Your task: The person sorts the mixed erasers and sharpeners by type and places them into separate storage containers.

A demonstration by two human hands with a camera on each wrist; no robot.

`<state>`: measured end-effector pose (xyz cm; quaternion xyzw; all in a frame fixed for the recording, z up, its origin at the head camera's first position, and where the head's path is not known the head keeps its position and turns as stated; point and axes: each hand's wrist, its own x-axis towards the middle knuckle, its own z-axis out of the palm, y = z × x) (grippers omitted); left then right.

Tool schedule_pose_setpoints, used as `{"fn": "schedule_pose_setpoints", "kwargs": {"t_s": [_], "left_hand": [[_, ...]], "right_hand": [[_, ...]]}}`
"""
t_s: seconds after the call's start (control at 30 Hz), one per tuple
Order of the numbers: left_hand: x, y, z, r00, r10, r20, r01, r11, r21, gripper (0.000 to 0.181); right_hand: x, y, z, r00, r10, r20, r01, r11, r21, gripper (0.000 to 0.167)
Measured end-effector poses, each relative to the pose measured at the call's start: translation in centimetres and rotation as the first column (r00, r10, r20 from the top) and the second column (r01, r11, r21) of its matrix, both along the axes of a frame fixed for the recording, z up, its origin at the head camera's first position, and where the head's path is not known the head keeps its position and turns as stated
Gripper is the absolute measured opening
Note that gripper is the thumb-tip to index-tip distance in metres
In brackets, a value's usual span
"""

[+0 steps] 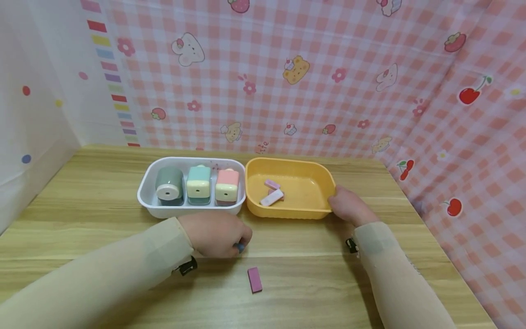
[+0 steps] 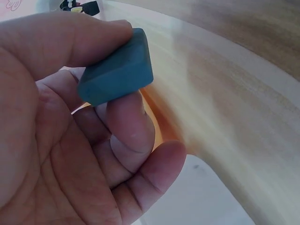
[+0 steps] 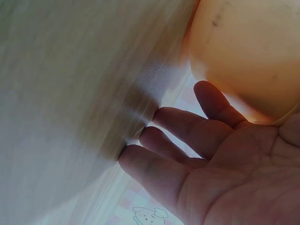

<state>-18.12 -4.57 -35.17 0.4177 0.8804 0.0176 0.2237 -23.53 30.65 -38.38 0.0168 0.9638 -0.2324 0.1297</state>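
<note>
My left hand (image 1: 215, 234) pinches a blue eraser (image 2: 119, 68) between thumb and fingers, above the table in front of the white tray (image 1: 191, 211). A magenta eraser (image 1: 255, 280) lies on the wood, nearer to me than that hand. At the right end of the yellow tray (image 1: 306, 187), my right hand (image 1: 349, 204) holds the rim, its thumb at the edge. In the right wrist view its other fingers (image 3: 159, 176) extend along the outer wall and down to the table. Inside the yellow tray lie a white-and-pink eraser (image 1: 272, 198) and a small pink eraser (image 1: 271, 184).
The white tray holds a grey-green pencil sharpener (image 1: 170, 180), a mint one (image 1: 199, 183) and a pink one (image 1: 227, 183) in separate compartments. Both trays stand side by side. A pink checked cloth (image 1: 267, 82) hangs behind the wooden table (image 1: 312, 278).
</note>
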Motion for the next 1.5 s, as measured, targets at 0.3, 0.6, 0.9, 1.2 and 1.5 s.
{"fn": "schedule_pose_setpoints", "kwargs": {"t_s": [0.3, 0.6, 0.9, 1.2, 1.5], "left_hand": [[-0.3, 0.3, 0.6, 0.999, 0.043, 0.016, -0.043, 0.999, 0.008, 0.005], [-0.6, 0.6, 1.5, 0.999, 0.030, -0.036, -0.029, 0.999, 0.038, 0.003], [-1.1, 1.1, 2.6, 0.998, 0.039, -0.041, -0.036, 0.998, 0.055, 0.005], [-1.9, 2.1, 3.4, 0.997, 0.057, -0.053, -0.053, 0.996, 0.073, 0.004], [-3.2, 3.0, 3.9, 0.996, 0.016, -0.087, -0.006, 0.993, 0.117, 0.007]], "right_hand": [[-0.1, 0.1, -0.1, 1.000, -0.010, 0.005, 0.010, 1.000, 0.004, 0.057], [0.0, 0.0, 0.0, 1.000, -0.001, 0.002, 0.001, 1.000, 0.002, 0.054], [-0.1, 0.0, 0.0, 1.000, -0.003, -0.004, 0.003, 1.000, 0.028, 0.057], [0.0, 0.0, 0.0, 1.000, -0.007, -0.001, 0.007, 1.000, 0.017, 0.056], [-0.1, 0.0, -0.1, 1.000, -0.013, -0.009, 0.013, 1.000, -0.002, 0.051]]}}
